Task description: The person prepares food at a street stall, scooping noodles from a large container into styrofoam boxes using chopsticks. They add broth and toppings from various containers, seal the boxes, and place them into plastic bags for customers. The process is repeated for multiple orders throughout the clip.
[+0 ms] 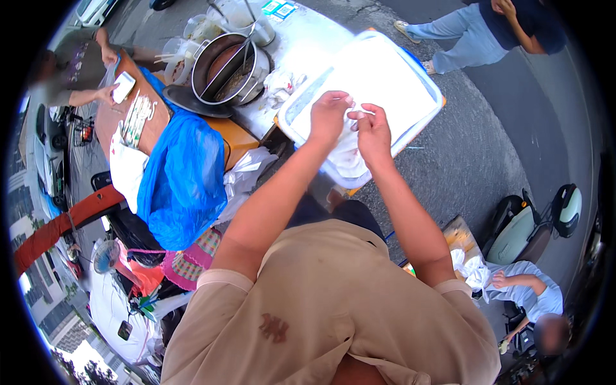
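Observation:
My left hand and my right hand are close together above a large white tub. The fingertips of both are pinched on the top of a thin white plastic bag, which hangs at the tub's near side. Something pale shows through it, too blurred to name. A bright white sheet or cloth covers most of the tub's inside and hides what lies under it.
A divided metal pot with ladles stands left of the tub, its dark lid beside it. A blue plastic bag hangs nearer me. At far left, a person holds a white box. Others stand at upper right and lower right, near a scooter.

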The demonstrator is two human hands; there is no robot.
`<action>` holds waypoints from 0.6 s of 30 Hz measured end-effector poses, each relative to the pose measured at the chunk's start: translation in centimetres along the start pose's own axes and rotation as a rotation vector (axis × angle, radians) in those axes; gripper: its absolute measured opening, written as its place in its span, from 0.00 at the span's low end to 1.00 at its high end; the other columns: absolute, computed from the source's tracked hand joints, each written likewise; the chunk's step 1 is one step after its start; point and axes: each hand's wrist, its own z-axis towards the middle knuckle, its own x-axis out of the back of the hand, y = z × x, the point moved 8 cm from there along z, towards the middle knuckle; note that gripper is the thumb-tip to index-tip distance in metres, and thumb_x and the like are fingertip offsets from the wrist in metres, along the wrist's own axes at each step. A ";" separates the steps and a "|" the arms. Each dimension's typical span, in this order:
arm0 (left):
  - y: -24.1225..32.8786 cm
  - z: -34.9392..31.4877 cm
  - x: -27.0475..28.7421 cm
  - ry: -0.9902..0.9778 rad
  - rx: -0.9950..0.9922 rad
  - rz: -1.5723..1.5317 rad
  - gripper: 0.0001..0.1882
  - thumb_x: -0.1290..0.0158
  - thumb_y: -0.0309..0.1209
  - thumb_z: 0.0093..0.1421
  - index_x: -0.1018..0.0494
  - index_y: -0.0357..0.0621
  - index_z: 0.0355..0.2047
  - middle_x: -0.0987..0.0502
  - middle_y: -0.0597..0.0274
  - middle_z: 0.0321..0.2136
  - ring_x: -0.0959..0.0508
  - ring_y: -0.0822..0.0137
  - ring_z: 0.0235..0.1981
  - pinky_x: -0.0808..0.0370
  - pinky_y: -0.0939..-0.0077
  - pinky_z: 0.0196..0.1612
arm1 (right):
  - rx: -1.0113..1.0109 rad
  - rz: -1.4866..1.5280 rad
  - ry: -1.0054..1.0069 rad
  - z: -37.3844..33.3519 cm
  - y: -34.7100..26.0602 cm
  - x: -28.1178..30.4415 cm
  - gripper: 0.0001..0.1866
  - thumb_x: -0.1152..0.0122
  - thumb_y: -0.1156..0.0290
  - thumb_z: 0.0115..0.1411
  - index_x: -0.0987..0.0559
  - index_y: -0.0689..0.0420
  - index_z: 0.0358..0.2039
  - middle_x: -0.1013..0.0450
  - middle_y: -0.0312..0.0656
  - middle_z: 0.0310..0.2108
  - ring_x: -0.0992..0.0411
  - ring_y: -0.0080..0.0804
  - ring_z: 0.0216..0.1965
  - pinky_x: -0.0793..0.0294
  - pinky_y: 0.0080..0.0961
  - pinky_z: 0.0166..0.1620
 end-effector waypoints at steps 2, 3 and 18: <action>-0.6 -0.8 0.1 0.031 -0.076 0.117 0.10 0.43 0.28 0.65 0.22 0.35 0.44 0.17 0.56 0.31 0.19 0.70 0.33 0.22 0.75 0.38 | 0.011 -0.059 0.031 -0.3 0.2 -0.1 0.13 0.49 0.75 0.70 0.31 0.59 0.54 0.20 0.43 0.40 0.26 0.23 0.38 0.26 0.23 0.44; -0.4 -1.4 -0.5 0.024 -0.103 0.235 0.11 0.44 0.29 0.66 0.22 0.36 0.46 0.17 0.56 0.30 0.19 0.69 0.31 0.22 0.74 0.37 | -0.017 -0.100 0.060 0.1 1.0 0.3 0.15 0.47 0.74 0.69 0.31 0.60 0.55 0.21 0.45 0.43 0.26 0.24 0.41 0.26 0.24 0.45; -1.6 0.3 3.7 -0.229 -0.028 0.186 0.18 0.48 0.43 0.69 0.24 0.37 0.41 0.23 0.61 0.29 0.25 0.72 0.31 0.27 0.73 0.36 | -0.327 -0.728 -0.270 1.6 1.4 0.2 0.16 0.45 0.57 0.72 0.20 0.56 0.35 0.28 0.30 0.29 0.34 0.16 0.32 0.39 0.18 0.36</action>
